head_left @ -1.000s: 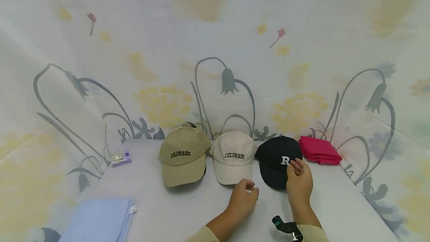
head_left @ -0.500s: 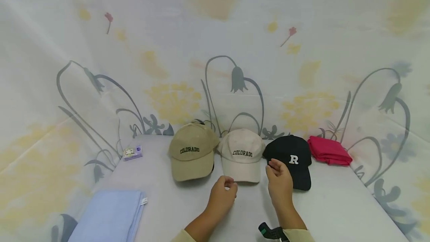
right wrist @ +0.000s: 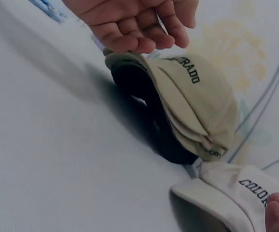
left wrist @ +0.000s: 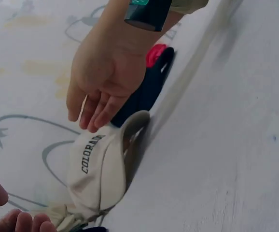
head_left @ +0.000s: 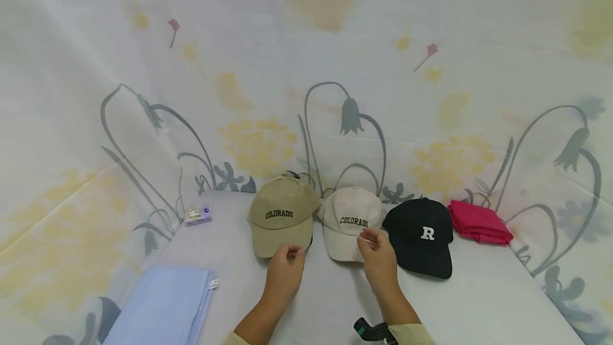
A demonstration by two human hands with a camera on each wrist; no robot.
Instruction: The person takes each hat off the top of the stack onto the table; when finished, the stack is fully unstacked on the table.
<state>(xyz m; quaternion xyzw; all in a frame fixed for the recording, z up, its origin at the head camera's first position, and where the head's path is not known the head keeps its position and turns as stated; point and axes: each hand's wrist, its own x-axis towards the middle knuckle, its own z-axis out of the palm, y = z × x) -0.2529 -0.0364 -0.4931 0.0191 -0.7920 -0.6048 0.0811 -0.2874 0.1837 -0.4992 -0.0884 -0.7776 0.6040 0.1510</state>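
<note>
Soft, diffuse light falls evenly across a pale surface [head_left: 488, 292] and a printed backdrop [head_left: 239, 41] in the head view, with faint shadows under the bills of a tan cap [head_left: 280, 211] and a white cap [head_left: 346, 212]. A black cap [head_left: 414, 238] shows little tonal detail. Both wrist views are dimmer, cooler and softly focused, long blurred shadows slanting over the surface, the right one darkest beside the tan cap. Wide-angle stretch marks the head view's edges.
</note>
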